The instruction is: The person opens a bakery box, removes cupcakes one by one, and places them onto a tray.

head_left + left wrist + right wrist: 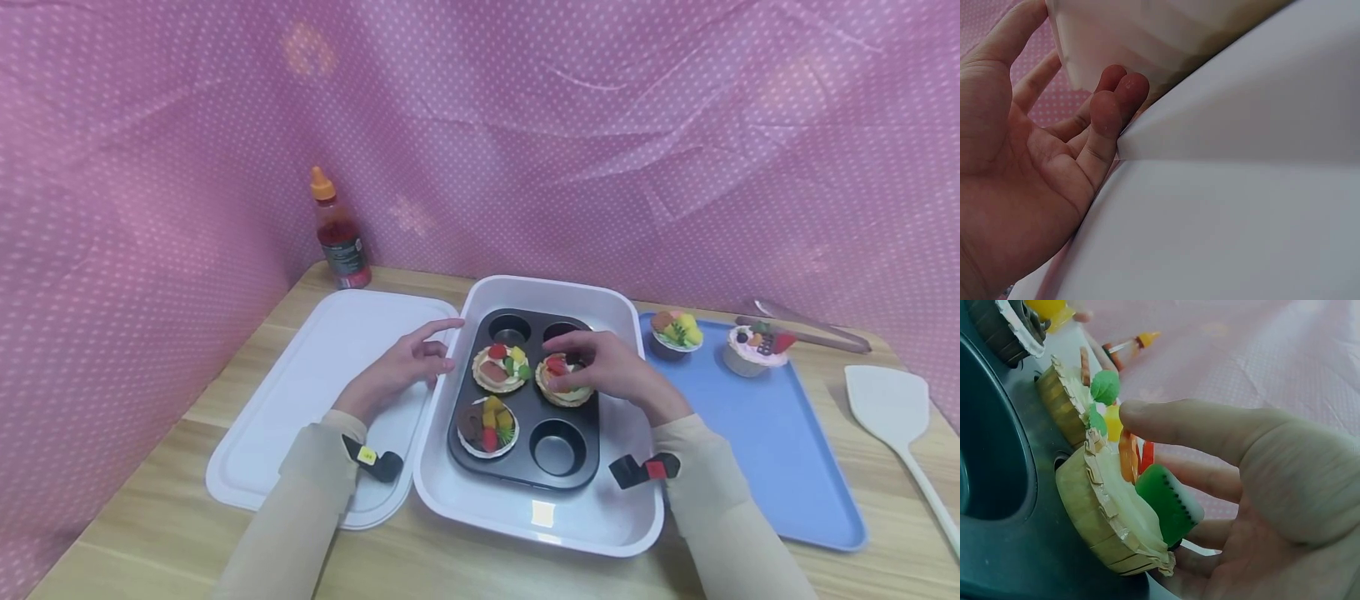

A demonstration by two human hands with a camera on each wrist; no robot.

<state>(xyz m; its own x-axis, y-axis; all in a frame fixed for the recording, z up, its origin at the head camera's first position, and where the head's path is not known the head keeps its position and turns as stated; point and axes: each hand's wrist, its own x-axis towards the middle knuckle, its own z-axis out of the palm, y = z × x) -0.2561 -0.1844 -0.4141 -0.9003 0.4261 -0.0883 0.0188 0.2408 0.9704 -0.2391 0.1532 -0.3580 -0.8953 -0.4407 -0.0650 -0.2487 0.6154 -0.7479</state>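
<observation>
A dark muffin tin (517, 465) lies inside a deep white tray (525, 525). In it sit a fruit tart (501, 377), a fruit tart with strawberry and kiwi (567, 397), and a fruit-topped cupcake (487, 437). My right hand (611, 367) hovers around the strawberry tart's toppings. In the right wrist view its thumb is beside an orange topping, with the other fingers loosely spread behind the kiwi piece (1169, 500). My left hand (405, 362) is at the white tray's left rim, fingers loosely bent and holding nothing. Whether it touches the rim, I cannot tell.
Left of the tray lies a flat white tray (315, 400); behind it stands a sauce bottle (345, 246). To the right, a blue tray (765, 458) bears two cupcakes, one dark (675, 337) and one pink (750, 358). Tongs (817, 335) and a white spatula (888, 404) lie farther right.
</observation>
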